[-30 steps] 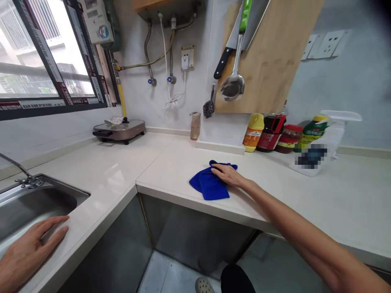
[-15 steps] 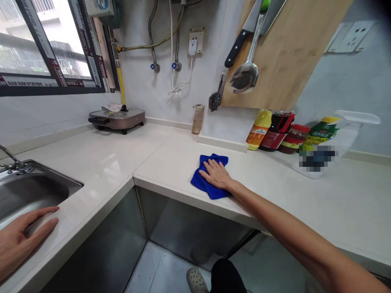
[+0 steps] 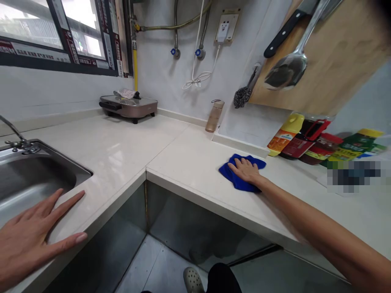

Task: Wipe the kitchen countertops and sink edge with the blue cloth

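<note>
My right hand (image 3: pixel 247 171) lies flat on a crumpled blue cloth (image 3: pixel 235 179), pressing it to the white countertop (image 3: pixel 183 158). Its fingers are stretched out and slightly apart, and they do not wrap round the cloth. At the lower left, my left hand (image 3: pixel 36 236) is spread open by the steel sink (image 3: pixel 70 179), holding nothing. Its thumb reaches over the counter's front edge. Whether the left palm rests on the surface I cannot tell.
An electric pan (image 3: pixel 130 108) with a glass lid stands in the back corner. A brown bottle (image 3: pixel 214 116) is by the wall. On the right are a yellow bottle (image 3: pixel 285 134), a red-lidded jar (image 3: pixel 320 148) and other containers. A cutting board (image 3: pixel 336 61) and a ladle (image 3: pixel 288 71) hang above.
The view has turned and tilted. My right hand has slid the blue cloth a little to the right along the counter. My left hand has come further into view, its fingers spread wider.
</note>
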{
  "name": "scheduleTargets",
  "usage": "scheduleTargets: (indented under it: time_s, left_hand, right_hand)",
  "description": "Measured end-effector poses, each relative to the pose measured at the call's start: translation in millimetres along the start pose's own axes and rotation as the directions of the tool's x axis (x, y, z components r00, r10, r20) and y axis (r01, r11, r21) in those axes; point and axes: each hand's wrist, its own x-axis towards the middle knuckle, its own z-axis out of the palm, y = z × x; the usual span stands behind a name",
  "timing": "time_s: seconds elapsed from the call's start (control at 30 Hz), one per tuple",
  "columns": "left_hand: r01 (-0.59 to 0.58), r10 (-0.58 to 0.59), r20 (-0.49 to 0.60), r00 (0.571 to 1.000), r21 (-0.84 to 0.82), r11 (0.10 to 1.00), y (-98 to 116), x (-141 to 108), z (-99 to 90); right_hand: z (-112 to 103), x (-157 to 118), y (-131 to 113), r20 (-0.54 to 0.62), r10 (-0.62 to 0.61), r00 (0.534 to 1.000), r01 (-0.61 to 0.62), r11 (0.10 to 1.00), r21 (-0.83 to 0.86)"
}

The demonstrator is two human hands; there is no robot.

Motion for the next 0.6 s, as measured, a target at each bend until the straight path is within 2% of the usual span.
scheduleTargets:
  time_s: [0.1,0.2,0.33,0.47,0.6]
  left_hand:
    - [-0.065,0.052,0.060,0.997,0.229,0.971,-11,-3,4.7]
    - [-0.094,0.065,0.100,0.993,0.319,0.943,-11,-7,4.2]
    - [-0.079,0.031,0.134,0.990,0.375,0.924,3,-10,-3.6]
    - [-0.011,-0.087,0.238,0.967,0.381,0.924,26,-8,-14.3]
    - [-0.011,-0.098,0.268,0.958,0.378,0.926,41,-5,-20.0]
  right_hand:
    - [-7,36,-45,0.015,-0.058,0.998,0.058,0.998,0.036]
    - [-11,73,-86,0.021,-0.069,0.997,0.068,0.996,0.058]
    - [-13,106,-144,0.015,-0.119,0.993,0.117,0.989,0.094]
    - [-13,110,-214,-0.002,-0.239,0.971,0.237,0.960,0.150]
    - [-20,82,-287,-0.019,-0.423,0.906,0.419,0.890,0.179]
